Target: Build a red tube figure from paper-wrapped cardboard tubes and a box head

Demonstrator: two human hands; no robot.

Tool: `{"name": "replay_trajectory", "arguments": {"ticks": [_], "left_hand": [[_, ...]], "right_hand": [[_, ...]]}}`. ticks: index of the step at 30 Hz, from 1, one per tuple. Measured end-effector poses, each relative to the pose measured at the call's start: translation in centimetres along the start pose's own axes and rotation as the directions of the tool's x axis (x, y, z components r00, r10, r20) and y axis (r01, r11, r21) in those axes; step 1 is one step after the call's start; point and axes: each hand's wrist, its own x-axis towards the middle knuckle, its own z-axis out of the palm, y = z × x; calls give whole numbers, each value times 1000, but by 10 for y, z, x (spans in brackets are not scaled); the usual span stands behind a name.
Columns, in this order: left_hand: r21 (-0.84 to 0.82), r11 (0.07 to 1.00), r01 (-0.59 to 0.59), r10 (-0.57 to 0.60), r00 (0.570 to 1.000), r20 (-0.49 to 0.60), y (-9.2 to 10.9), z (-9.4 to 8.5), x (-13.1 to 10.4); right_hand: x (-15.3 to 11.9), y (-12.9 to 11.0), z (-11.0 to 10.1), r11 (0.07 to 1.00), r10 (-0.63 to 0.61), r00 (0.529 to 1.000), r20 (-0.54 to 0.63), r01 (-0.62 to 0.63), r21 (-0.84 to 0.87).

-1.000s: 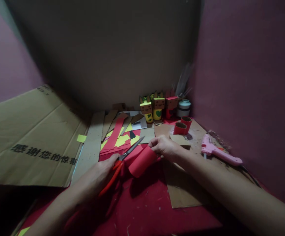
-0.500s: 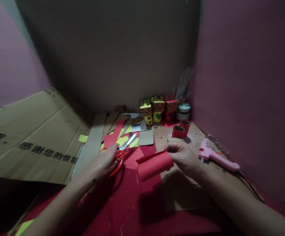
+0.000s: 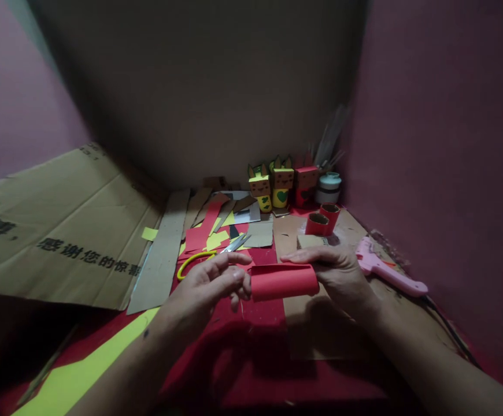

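My right hand (image 3: 342,277) grips a sheet of red paper curled into a tube (image 3: 284,283) by its right end. The tube lies sideways above the table, with an open seam along its top. At its left end is my left hand (image 3: 217,283), fingers apart and holding nothing; whether the fingertips touch the paper I cannot tell. Just behind the left hand, scissors (image 3: 197,264) with a yellow handle lie on paper scraps, blades pointing away to the right.
Red-covered cardboard tubes (image 3: 317,224), decorated box-headed figures (image 3: 283,185) and a pale blue-lidded jar (image 3: 328,188) stand at the back right. A pink glue gun (image 3: 385,271) lies at right. Cardboard strips (image 3: 165,248) and a printed carton (image 3: 60,231) occupy the left. Yellow paper (image 3: 91,358) lies near front.
My left hand has let go of the scissors, which now lie on the table, and has moved right to the tube's end. My right hand has turned the red tube more level.
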Motion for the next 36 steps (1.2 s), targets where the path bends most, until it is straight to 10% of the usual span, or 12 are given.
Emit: {"name": "replay_trajectory", "arguments": {"ticks": [7,36], "left_hand": [[-422,884,201,-208,978,30,-6,14,2],[-533,811,241,-280,960,8,-13,21,25]], "right_hand": [[-6,1,1,996,-77,996,47,79,-50],[-7,7,7,988,-24,996,-83,11,-156]]}}
